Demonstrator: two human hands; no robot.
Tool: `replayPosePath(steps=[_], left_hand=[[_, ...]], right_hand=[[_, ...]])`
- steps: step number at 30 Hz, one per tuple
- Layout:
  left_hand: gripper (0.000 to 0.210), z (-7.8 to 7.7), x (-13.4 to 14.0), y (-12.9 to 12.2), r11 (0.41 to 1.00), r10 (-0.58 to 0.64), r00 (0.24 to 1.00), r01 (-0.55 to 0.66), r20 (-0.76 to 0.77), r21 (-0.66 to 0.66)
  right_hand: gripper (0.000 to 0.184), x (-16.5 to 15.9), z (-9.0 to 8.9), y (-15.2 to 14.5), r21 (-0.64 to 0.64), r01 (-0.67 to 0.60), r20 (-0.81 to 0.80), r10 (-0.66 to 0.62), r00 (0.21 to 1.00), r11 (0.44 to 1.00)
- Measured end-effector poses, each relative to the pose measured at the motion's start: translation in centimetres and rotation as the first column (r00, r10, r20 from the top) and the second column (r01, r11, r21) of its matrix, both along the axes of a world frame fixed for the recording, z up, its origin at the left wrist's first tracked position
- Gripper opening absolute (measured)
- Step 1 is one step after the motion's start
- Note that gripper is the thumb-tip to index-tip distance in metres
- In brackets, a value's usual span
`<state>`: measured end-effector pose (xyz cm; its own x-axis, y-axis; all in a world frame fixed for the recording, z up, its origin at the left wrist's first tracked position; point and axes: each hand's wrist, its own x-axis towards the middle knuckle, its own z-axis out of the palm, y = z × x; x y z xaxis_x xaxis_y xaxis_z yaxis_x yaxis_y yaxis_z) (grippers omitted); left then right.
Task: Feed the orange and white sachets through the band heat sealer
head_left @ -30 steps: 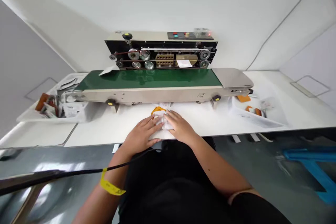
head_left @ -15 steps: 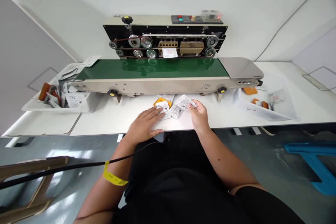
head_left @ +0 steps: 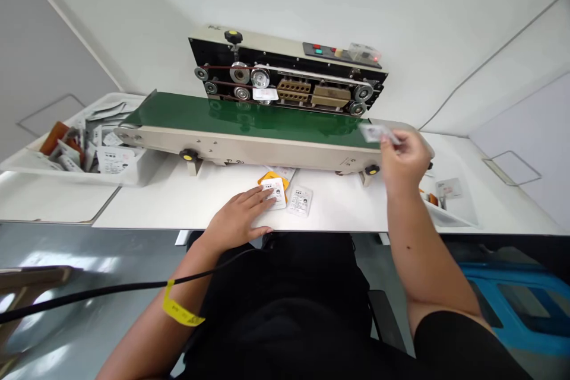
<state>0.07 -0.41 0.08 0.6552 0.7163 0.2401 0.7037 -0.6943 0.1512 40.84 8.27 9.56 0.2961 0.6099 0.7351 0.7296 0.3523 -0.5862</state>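
Note:
My right hand (head_left: 405,160) pinches a small white printed packet (head_left: 373,132) by its edge, raised over the right end of the green conveyor belt (head_left: 267,122); the packet is blurred. My left hand (head_left: 240,217) lies flat on the table, fingers outstretched, their tips resting on another white packet (head_left: 278,195). Beside that one a loose printed packet (head_left: 300,200) lies face up. An orange packet (head_left: 269,176) shows partly from under the left hand's packet, near the conveyor's base. One more white packet (head_left: 264,94) sits in the band sealer (head_left: 291,56) behind the belt.
At the left stands a white bin (head_left: 146,169) full of white and brown packets. Another white bin (head_left: 463,219) at the right holds a few, partly hidden by my right arm. A black cable (head_left: 111,290) with a yellow tag (head_left: 180,309) crosses my left forearm.
My right hand has lifted a packet off the table and carried it up and right to the belt's end. The packet in the sealer has moved left. My left hand stays put.

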Motion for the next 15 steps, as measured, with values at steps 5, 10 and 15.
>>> replayPosePath(steps=[5,10,15], left_hand=[[0.070,-0.1,-0.1,0.1,1.000,0.002,1.000,-0.002,0.023,0.005],[0.070,0.0,0.0,0.0,1.000,0.006,1.000,-0.006,0.007,-0.005],[0.069,0.3,0.0,0.0,1.000,0.013,1.000,-0.013,0.001,-0.009]], right_hand=[[0.010,4.1,4.8,6.1,-0.064,0.270,0.430,-0.218,0.876,0.961],[0.010,3.3,4.4,9.5,-0.194,0.248,0.602,-0.084,0.794,0.949],[0.026,1.6,4.0,8.1,-0.185,0.135,0.556,-0.010,0.831,0.973]])
